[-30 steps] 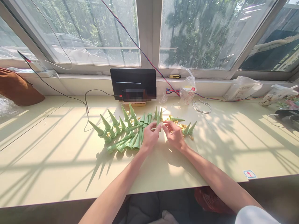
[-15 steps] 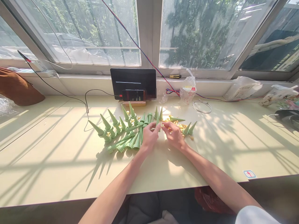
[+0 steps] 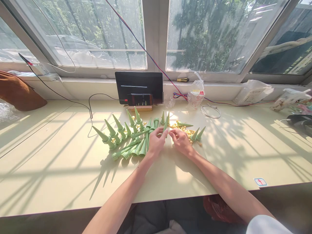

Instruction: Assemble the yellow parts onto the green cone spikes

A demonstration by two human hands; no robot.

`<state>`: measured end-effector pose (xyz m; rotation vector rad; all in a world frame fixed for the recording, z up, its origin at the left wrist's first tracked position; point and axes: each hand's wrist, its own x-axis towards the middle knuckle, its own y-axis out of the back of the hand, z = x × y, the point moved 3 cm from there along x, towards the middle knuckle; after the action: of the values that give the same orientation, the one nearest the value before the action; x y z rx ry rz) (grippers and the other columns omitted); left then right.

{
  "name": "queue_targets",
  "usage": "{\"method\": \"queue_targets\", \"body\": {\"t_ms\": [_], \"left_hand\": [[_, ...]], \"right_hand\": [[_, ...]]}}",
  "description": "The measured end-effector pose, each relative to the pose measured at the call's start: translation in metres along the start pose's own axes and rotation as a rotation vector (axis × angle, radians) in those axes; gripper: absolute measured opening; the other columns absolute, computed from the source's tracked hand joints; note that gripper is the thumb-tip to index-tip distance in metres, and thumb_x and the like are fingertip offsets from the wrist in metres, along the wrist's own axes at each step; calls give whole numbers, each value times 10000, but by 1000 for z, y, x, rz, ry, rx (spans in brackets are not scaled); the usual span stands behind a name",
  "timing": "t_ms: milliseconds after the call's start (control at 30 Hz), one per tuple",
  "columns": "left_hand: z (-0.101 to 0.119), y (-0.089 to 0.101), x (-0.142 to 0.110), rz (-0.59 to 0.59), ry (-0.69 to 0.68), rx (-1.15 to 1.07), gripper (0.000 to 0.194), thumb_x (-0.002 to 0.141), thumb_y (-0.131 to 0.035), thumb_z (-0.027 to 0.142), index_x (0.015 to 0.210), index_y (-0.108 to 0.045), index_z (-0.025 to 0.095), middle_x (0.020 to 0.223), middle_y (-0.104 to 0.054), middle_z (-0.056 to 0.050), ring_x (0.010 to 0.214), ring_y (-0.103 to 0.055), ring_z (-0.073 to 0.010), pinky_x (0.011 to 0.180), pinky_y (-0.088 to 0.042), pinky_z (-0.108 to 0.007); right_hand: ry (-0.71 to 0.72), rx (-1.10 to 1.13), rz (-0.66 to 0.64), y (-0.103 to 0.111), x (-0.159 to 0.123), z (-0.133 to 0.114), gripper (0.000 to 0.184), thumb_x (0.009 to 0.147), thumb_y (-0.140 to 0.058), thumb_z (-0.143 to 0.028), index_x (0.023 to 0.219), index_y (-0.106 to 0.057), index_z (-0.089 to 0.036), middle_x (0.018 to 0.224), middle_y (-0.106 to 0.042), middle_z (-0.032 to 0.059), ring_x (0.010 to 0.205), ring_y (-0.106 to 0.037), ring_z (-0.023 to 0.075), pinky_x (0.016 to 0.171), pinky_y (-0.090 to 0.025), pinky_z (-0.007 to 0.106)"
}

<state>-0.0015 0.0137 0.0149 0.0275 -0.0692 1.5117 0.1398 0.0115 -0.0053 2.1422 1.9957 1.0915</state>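
My left hand [image 3: 156, 143] pinches a green plastic cone [image 3: 166, 125] by its base, tip pointing up and away. My right hand [image 3: 181, 141] meets it fingertip to fingertip, its fingers pinched on something small that I cannot make out. To the left lies a pile of green cones [image 3: 126, 136], several upright and several lying flat. Small yellow pieces [image 3: 186, 130] are scattered beyond my right hand, with two more green cones [image 3: 198, 134] beside them.
A dark tablet [image 3: 138, 87] leans on a wooden stand at the back of the pale yellow table [image 3: 60, 156]. A plastic bag with a cup [image 3: 196, 95], a coiled white cable [image 3: 211, 112], wires and more bags [image 3: 253, 91] lie along the windowsill. A brown object [image 3: 18, 92] is far left.
Both hands have shifted slightly away from me and closed together, so the fingertips now touch at the cone's base. The piles have not moved.
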Motion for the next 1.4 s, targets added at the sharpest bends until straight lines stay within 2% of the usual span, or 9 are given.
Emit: {"method": "queue_targets", "body": {"t_ms": [367, 1033, 1167, 1300, 1400], "left_hand": [[1, -3, 0, -58, -4, 5, 337, 802, -667, 484, 958, -677, 186, 840, -647, -29, 486, -426, -54, 423, -330, -201], [1, -3, -1, -106, -33, 15, 316, 800, -668, 471, 947, -663, 191, 849, -649, -34, 538, -480, -80, 441, -388, -208], [1, -2, 0, -29, -21, 40, 310, 789, -675, 466, 922, -687, 187, 889, -682, -51, 548, -516, -85, 463, -383, -212], [0, 1, 2, 61, -26, 41, 319, 761, -694, 472, 871, -691, 172, 870, -692, -70, 563, -541, -99, 463, -374, -214], [-1, 3, 3, 101, -7, 20, 350, 754, -692, 500, 862, -676, 167, 841, -685, -69, 529, -518, -92, 429, -341, -210]], "right_hand": [[-14, -74, -38, 3, 0, -7, 402, 1005, -362, -444, 741, -554, -208, 636, -546, 2, 578, -505, 152, 625, -424, 281], [-19, -91, -23, 4, 1, -7, 458, 1017, -336, -454, 672, -521, -215, 635, -565, 7, 588, -529, 154, 615, -417, 283], [-33, -77, -15, 2, 0, -8, 425, 1006, -365, -468, 735, -567, -209, 630, -567, 2, 576, -529, 153, 599, -423, 280], [-30, 6, -25, 2, -1, -12, 282, 971, -471, -450, 969, -607, -203, 734, -628, 17, 590, -573, 150, 585, -452, 275], [2, 53, -45, 2, -2, -16, 263, 943, -523, -422, 1070, -579, -198, 791, -634, 28, 590, -586, 142, 562, -467, 268]]}}
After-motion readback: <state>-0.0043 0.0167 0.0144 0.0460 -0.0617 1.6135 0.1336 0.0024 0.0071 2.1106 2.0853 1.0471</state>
